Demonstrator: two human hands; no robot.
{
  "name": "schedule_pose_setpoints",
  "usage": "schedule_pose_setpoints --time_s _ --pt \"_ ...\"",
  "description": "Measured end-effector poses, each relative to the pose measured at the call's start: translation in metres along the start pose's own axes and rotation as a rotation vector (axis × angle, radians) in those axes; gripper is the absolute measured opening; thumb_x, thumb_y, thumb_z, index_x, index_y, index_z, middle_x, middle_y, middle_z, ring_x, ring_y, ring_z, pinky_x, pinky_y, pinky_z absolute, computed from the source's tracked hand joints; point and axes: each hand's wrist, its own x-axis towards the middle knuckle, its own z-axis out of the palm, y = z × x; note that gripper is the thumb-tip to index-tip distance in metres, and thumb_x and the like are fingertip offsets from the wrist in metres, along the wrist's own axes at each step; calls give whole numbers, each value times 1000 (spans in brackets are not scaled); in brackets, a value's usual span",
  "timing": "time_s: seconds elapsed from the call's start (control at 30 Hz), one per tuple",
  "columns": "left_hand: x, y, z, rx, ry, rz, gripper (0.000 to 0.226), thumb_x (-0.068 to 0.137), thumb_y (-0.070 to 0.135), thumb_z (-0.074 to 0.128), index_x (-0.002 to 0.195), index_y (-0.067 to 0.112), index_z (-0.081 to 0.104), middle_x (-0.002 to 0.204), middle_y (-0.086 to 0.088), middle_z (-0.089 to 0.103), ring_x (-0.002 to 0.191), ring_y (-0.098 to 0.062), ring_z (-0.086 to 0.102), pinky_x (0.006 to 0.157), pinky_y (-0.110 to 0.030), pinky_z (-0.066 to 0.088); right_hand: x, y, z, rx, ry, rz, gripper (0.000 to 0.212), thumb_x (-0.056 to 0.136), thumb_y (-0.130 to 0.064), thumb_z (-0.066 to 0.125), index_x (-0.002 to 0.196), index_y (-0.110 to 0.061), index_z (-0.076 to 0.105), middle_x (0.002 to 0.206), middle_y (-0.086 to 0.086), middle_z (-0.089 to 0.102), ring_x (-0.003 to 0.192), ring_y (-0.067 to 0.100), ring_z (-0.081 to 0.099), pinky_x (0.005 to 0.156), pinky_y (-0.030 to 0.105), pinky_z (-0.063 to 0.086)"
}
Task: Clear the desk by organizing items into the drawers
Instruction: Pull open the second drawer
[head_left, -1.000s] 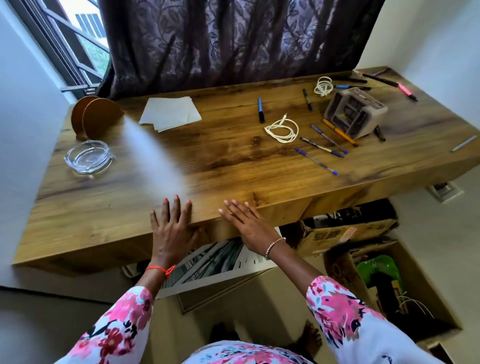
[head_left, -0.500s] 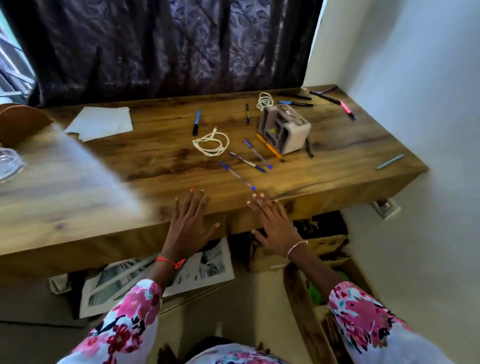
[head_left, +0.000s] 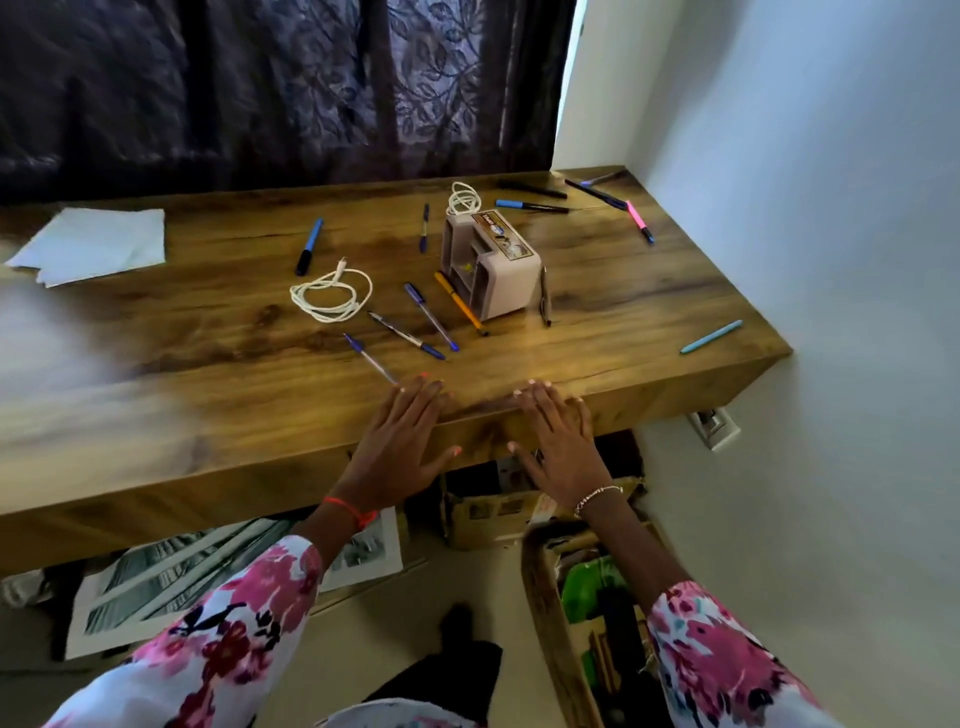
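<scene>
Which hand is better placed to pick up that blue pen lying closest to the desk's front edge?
Left. The left hand lies flat, fingertips almost touching the blue pen; the right hand rests farther along the desk edge.

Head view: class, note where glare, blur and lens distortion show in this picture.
Head view: pale glare washes the desk at left, where it also looks smeared; the pens by the organizer are sharp; the wide lens slants the wall lines; daylight shows right of the curtain.
</scene>
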Motion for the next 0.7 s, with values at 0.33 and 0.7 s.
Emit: schedule_pose_setpoints --time_s 0.33,0.7 --pt "44 27 39 -222 41 80 53 88 34 56 131 3 47 139 -17 47 136 -31 34 110 -48 28 17 41 2 83 20 22 58 95 -39 39 146 -19 21 157 4 12 146 18 5 115 45 -1" --pt "32 39 103 -1788 -401 -1192 12 92 12 50 92 18 61 91 0 68 87 -18 65 75 -27 47 5 73 42 1184 93 927 17 86 3 52 100 5 61 81 8 62 66 10 55 48 7 45"
